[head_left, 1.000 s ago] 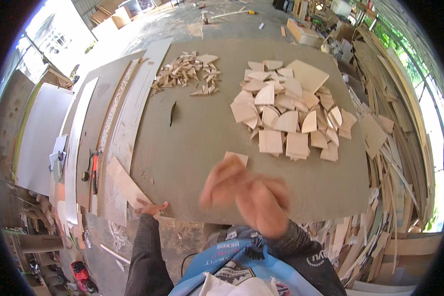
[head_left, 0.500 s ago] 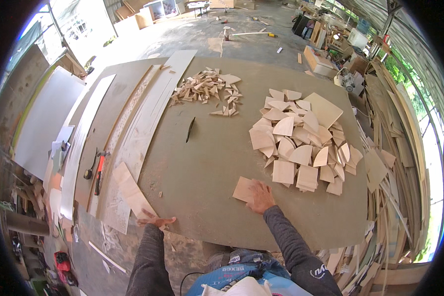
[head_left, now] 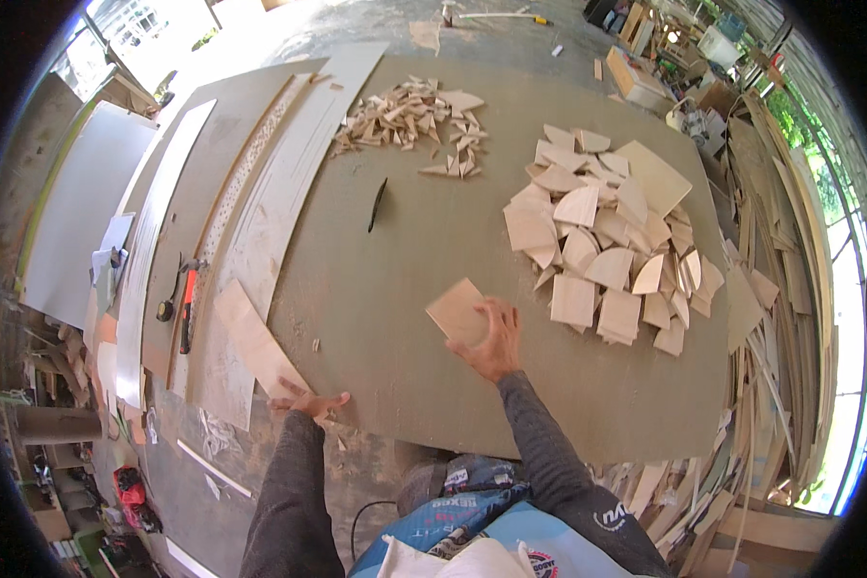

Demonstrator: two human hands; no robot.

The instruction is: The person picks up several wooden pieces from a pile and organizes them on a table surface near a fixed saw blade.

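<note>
Wooden square at ten o'clock from right hand, thumb and fingers clamped on it; probably light, stiff, best gripped by opposite edges. Left hand, fingers apart, on five-o'clock end of plywood strip.

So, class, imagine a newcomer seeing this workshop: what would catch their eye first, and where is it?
Probably the big heap of pale wooden pieces, many with a curved edge, on the right of the table. Next, the right hand holding a squarish wooden piece near the middle. Then the orange-and-black hammer toward the left, bright against the browns.
</note>
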